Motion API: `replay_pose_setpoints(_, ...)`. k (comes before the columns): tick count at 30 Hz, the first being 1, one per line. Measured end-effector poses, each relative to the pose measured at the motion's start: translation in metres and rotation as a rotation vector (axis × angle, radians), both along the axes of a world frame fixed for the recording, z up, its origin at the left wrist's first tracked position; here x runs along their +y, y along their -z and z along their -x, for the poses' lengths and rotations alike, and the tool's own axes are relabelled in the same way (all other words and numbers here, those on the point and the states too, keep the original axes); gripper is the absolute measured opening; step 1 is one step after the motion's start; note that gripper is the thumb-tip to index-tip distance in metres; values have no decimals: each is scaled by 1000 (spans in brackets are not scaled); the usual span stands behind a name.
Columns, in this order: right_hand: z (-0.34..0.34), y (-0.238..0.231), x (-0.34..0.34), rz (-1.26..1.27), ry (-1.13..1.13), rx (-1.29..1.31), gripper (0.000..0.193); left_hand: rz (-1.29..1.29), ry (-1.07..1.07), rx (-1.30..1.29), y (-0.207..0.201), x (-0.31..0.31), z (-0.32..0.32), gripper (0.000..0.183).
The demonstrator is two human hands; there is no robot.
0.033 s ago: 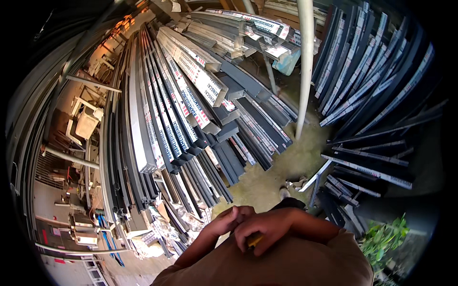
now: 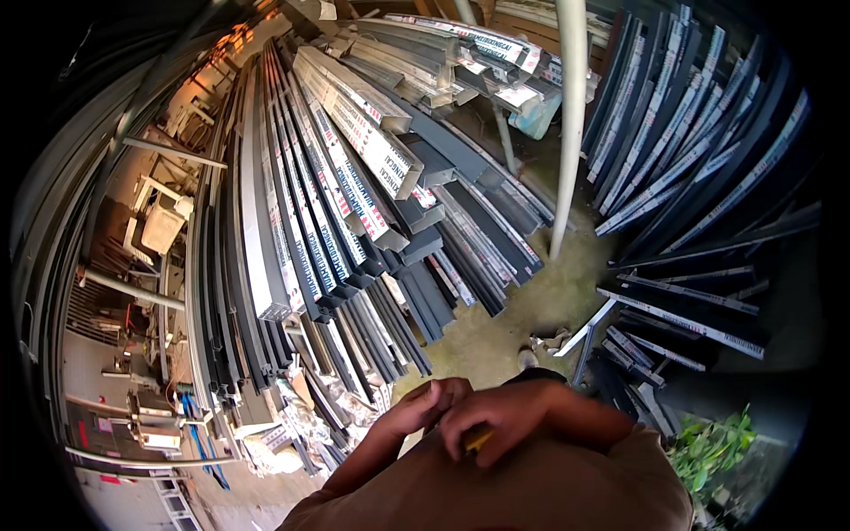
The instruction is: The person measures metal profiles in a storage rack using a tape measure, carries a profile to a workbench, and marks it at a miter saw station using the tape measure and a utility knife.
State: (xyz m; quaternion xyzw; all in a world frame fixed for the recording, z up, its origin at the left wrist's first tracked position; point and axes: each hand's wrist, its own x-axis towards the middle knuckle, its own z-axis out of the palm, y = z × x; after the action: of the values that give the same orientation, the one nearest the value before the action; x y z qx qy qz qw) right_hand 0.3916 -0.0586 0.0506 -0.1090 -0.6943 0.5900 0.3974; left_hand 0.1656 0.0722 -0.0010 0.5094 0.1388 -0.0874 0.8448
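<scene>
head view: both hands meet near the chest, w/ right hand gripping a small yellow object; left hand touches it, grip unclear. long dark metal bars stacked far left.

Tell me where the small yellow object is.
In the head view, bottom centre: the small yellow object sits under the right hand, beside the left hand, against the brown shirt.

Daylight is falling from above, glaring off the pale pole and wrapped profiles beyond the hands — the right-hand stacks are sitting in shadow. Fisheye bending is curving every edge, and the rim is fading to black.
</scene>
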Motion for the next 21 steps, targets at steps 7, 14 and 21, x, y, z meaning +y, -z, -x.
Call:
replay_pose_setpoints(7, -135, -58, -2, -197, 365, 352, 59, -15, -234, -44, 3, 8, -30, 72)
replay_pose_setpoints(14, -179, -184, -68, -560, 758, 416, 64, 15, -139, 159, 37, 43, -40, 73)
replay_pose_setpoints(21, -169, -202, -75, -699, 790, 409, 21, 12, -247, 162, 32, 59, -57, 71)
